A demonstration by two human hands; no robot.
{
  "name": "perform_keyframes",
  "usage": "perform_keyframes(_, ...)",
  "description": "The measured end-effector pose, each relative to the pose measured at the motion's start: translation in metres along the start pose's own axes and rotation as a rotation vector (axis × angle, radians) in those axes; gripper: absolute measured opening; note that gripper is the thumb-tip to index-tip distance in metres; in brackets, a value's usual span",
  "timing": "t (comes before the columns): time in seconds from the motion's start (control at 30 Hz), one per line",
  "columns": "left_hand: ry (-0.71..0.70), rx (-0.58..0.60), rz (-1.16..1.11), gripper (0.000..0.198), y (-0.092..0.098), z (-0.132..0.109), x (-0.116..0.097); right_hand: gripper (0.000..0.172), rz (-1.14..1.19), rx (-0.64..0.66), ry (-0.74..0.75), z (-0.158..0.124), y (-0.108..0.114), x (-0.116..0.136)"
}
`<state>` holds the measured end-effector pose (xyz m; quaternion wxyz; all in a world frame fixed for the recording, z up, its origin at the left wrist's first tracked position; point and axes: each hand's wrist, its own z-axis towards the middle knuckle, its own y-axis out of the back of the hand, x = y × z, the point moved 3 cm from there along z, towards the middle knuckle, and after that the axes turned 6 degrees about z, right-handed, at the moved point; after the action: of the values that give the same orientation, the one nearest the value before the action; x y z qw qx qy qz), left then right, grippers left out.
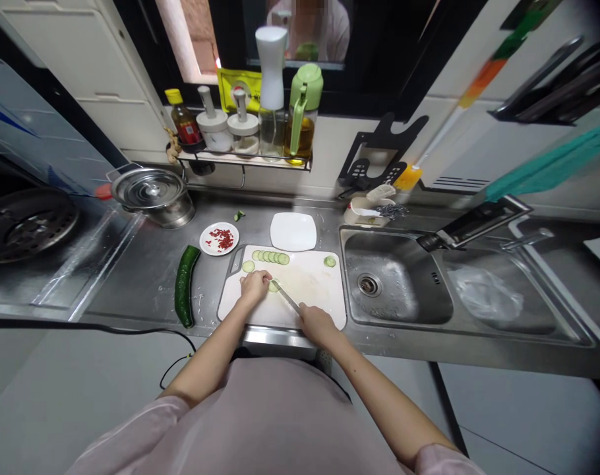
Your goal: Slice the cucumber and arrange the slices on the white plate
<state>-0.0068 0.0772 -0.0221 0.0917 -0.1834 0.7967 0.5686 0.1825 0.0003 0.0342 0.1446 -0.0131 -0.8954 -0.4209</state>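
On the white cutting board (314,307), a cucumber slice (274,286) lies under the front of a knife (287,298). My right hand (320,324) is closed around the knife's handle, with the blade pointing up and left. At the slice's left edge my left hand (254,287) has its fingers bent and pressed together, pinching the slice near the knife tip. Behind them runs a row of overlapping cucumber slices (271,257), and one single slice (248,266) is to its left. A cucumber end piece (330,262) sits at the board's upper right.
Left of the board lies a whole cucumber (185,284). A small plate (206,245) holds chopped red bits; an unfilled white plate (293,231) is behind the board. A lidded steel pot (156,198) stands at back left, a sink (403,290) at right, a bottle rack (245,158) above.
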Motion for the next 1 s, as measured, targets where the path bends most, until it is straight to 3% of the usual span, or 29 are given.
perform_keyframes(0.7, -0.022, 0.008, 0.017, 0.028, 0.000, -0.001, 0.001, 0.030, -0.009, 0.021, 0.008, 0.002, 0.000, 0.004)
perform_keyframes(1.0, -0.009, -0.008, 0.006, 0.029, 0.000, -0.002, 0.000, 0.029, 0.006, 0.014, -0.013, -0.010, -0.003, -0.003)
